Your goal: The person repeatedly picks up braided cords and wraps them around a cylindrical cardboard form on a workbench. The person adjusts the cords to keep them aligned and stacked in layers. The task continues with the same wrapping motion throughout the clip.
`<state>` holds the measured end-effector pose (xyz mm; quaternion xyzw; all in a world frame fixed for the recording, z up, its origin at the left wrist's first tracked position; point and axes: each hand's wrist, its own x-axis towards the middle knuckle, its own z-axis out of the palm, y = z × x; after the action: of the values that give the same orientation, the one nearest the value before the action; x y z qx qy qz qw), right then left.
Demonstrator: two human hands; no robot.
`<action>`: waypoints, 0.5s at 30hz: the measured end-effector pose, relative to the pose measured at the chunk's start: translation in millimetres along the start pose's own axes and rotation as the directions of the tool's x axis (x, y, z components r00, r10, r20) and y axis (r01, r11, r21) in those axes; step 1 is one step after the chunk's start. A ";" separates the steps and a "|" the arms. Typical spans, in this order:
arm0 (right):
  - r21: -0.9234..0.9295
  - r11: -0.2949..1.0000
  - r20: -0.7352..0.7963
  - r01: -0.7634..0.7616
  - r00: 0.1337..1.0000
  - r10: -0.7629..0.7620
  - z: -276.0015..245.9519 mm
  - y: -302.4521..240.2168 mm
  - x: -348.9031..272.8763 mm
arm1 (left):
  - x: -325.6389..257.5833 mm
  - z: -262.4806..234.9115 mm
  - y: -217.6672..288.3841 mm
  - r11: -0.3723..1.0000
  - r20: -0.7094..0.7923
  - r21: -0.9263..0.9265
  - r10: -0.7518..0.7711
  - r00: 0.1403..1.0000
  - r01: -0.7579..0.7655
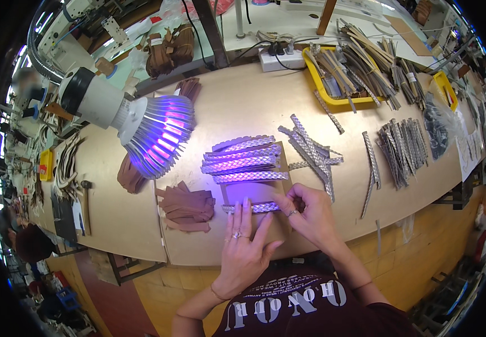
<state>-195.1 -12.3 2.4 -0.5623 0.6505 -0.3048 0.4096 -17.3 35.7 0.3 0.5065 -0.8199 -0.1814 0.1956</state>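
A silver braided strap [264, 207] lies crosswise on a board [248, 192] in front of me. My left hand [244, 241] rests on its left part, fingers stretched out and pressing down. At the strap's right end, my right hand [310, 213] has thumb and forefinger drawn together on it; the fingers partly hide that end. Just beyond, several braided straps [243, 162] are stacked side by side under purple light. Brown strips [187, 206] sit in a pile left of the board. To the right lie loose braided straps [313, 151], crossing one another.
A ribbed lamp [159, 132] glowing purple reaches in from the upper left. A yellow tray [341, 103] of strips stands at the back right, near a white power strip [281, 60]. More braided straps [403, 149] lie bunched on the right. A hammer [86, 205] lies far left.
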 end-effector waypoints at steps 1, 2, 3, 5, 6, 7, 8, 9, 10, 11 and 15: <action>-0.007 1.000 0.004 0.030 1.000 -0.030 -1.3 -0.6 -1.4 | 0.2 0.2 0.4 1.000 0.000 0.009 0.002 1.000 -0.002; -0.017 0.999 0.010 0.050 0.999 -0.050 -2.7 -0.8 -2.5 | 0.3 0.3 0.7 1.000 0.001 0.017 0.002 1.000 -0.002; -0.033 0.997 0.018 0.072 0.997 -0.071 -3.5 -0.8 -3.0 | 0.5 0.6 0.5 1.000 -0.003 0.009 0.007 1.000 -0.007; -0.027 0.995 0.022 0.093 0.995 -0.092 -4.4 0.1 -2.3 | 1.2 1.5 0.0 1.000 -0.012 -0.021 0.007 1.000 -0.007; -0.033 0.994 0.027 0.100 0.995 -0.099 -4.0 0.8 -1.3 | 1.1 1.8 -0.1 1.000 -0.008 0.016 0.013 1.000 -0.013; -0.014 0.996 0.044 0.086 0.995 -0.085 -4.0 1.6 -0.4 | 1.1 2.4 -0.1 0.999 -0.010 0.042 0.016 1.000 -0.015; -0.001 0.998 0.063 0.068 0.996 -0.068 -3.8 2.5 0.8 | 1.1 2.9 -0.2 0.998 -0.015 0.063 0.015 1.000 -0.014; 0.012 0.999 0.084 0.049 0.995 -0.050 -3.0 3.1 1.7 | 1.0 3.3 -0.6 0.996 -0.011 0.089 0.027 1.000 -0.026; 0.004 0.999 0.083 0.054 0.995 -0.055 -2.3 3.9 2.6 | 1.0 4.0 -0.7 0.994 -0.010 0.108 0.036 0.999 -0.034; -0.003 0.998 0.081 0.059 0.995 -0.059 -1.4 4.7 3.7 | 1.1 4.7 -0.9 0.992 -0.010 0.122 0.041 0.999 -0.039; -0.029 0.998 0.100 0.054 0.994 -0.051 -0.4 8.8 6.2 | 2.1 6.4 -1.8 0.973 0.000 0.215 0.087 0.996 -0.085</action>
<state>-200.0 -16.9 -6.2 -0.6001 0.6191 -0.2766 0.4243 -20.0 33.7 -5.8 0.4896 -0.8549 -0.0807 0.1513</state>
